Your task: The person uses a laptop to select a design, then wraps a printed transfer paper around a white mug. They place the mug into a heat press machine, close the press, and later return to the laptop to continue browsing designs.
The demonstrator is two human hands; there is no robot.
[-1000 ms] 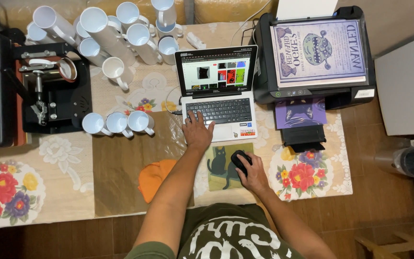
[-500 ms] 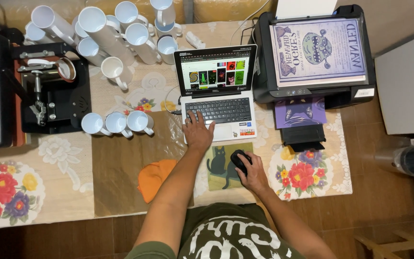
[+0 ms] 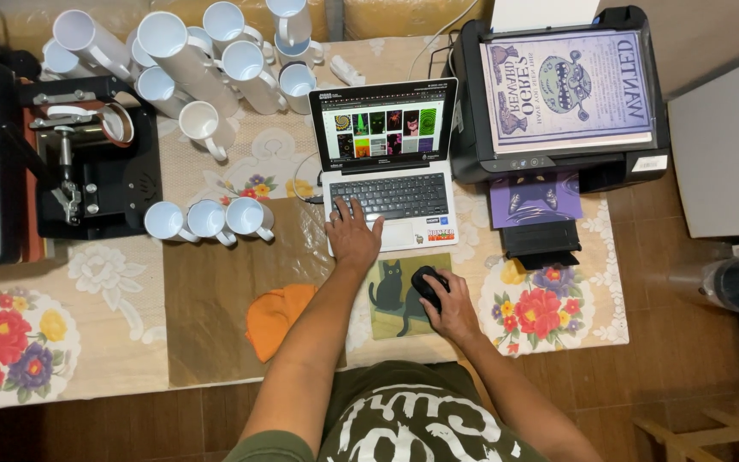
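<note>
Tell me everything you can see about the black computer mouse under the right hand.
The mouse is small, black and rounded, seemingly of smooth plastic. It lies on a greenish mouse pad printed with black cats, just below the open laptop. The right hand covers its lower right side, fingers curled over it, so only its upper left part shows. Buttons and wheel cannot be made out, and no cable shows.
</note>
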